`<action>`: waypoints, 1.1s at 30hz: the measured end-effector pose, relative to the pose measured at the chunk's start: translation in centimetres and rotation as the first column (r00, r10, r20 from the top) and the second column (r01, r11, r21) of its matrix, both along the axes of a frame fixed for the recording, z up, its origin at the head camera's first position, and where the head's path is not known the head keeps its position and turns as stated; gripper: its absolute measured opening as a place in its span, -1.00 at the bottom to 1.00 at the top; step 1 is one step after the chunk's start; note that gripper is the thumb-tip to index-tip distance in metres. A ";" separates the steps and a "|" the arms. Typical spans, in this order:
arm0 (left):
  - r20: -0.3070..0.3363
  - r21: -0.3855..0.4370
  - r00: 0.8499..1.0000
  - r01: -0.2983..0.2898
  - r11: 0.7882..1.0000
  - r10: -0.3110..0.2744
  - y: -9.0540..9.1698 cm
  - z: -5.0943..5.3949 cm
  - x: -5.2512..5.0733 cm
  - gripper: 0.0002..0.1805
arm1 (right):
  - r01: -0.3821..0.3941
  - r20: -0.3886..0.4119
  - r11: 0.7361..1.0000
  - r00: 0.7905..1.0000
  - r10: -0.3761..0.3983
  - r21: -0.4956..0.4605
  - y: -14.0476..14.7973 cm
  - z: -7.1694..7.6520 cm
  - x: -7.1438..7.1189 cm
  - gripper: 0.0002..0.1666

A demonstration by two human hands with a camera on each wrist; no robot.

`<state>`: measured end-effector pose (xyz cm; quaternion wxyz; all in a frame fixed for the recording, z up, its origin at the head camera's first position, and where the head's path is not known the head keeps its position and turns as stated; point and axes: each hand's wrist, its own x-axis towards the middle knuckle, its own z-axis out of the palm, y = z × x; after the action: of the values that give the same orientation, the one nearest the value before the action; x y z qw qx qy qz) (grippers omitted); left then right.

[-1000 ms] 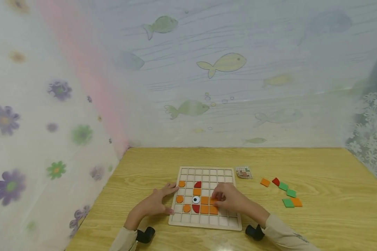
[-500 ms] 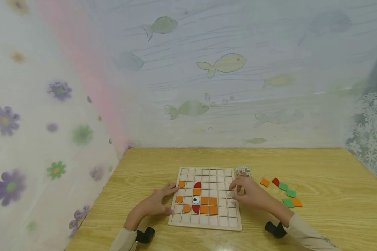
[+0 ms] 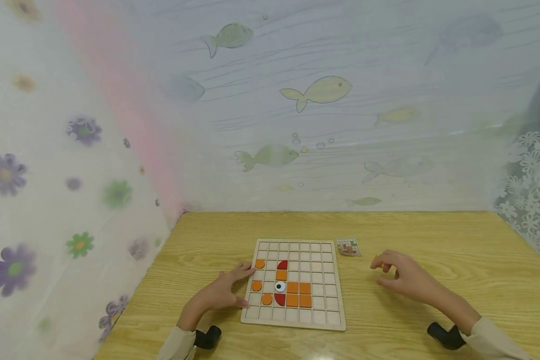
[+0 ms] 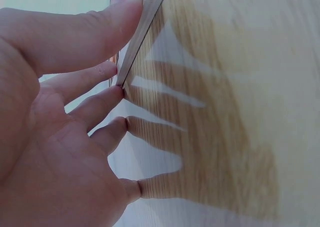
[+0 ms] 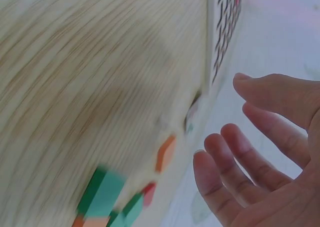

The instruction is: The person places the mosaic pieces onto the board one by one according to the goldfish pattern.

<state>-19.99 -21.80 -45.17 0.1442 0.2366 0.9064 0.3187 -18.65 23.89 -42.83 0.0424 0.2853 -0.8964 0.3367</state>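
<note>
A wooden grid board [image 3: 326, 317] lies on the table. It bears orange squares [image 3: 292, 300], orange discs [image 3: 257, 286], two red quarter-circle tiles [image 3: 279, 299] and a white eye disc [image 3: 280, 286]. My left hand [image 3: 227, 290] touches the board's left edge with its fingers spread; in the left wrist view, the thumb and fingertips meet the board's rim [image 4: 145, 34]. To the right of the board, my right hand [image 3: 405, 275] hovers above the loose tiles, fingers loosely bent and holding nothing. Beneath its fingertips shows part of a loose orange square [image 3: 378, 261]; the hand hides the others.
A small picture card [image 3: 348, 247] lies beside the board's top right corner. In the right wrist view, green tiles [image 5: 101, 191], a red tile [image 5: 149, 193] and orange tiles [image 5: 165, 153] rest on the wooden table [image 3: 486, 280]. Printed sheets [image 3: 270, 190] hang behind.
My right hand has let go of an orange square in the board's grid and moved right, over the loose tiles. My left hand stays at the board's left edge.
</note>
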 end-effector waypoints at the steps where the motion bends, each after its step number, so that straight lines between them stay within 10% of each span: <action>1: 0.000 0.001 1.000 0.000 1.000 0.000 0.0 0.0 0.0 -0.10 | 0.005 -0.002 1.000 1.000 -0.005 0.006 0.5 0.0 0.1 -0.73; 12: 0.003 0.009 1.000 0.005 1.000 -0.005 0.0 -0.2 -0.2 -0.09 | 0.004 -0.129 0.999 0.992 -0.010 -0.048 5.3 -2.2 1.4 -0.67; 33: 0.008 0.006 1.000 -0.001 1.000 0.001 0.1 0.1 0.0 -0.10 | 0.011 -0.031 1.000 0.999 -0.012 -0.012 8.5 -3.6 2.3 -0.74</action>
<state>-19.95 -21.71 -45.08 0.1472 0.2354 0.9050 0.3223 -16.33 32.43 -46.46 0.0599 0.2850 -0.8953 0.3370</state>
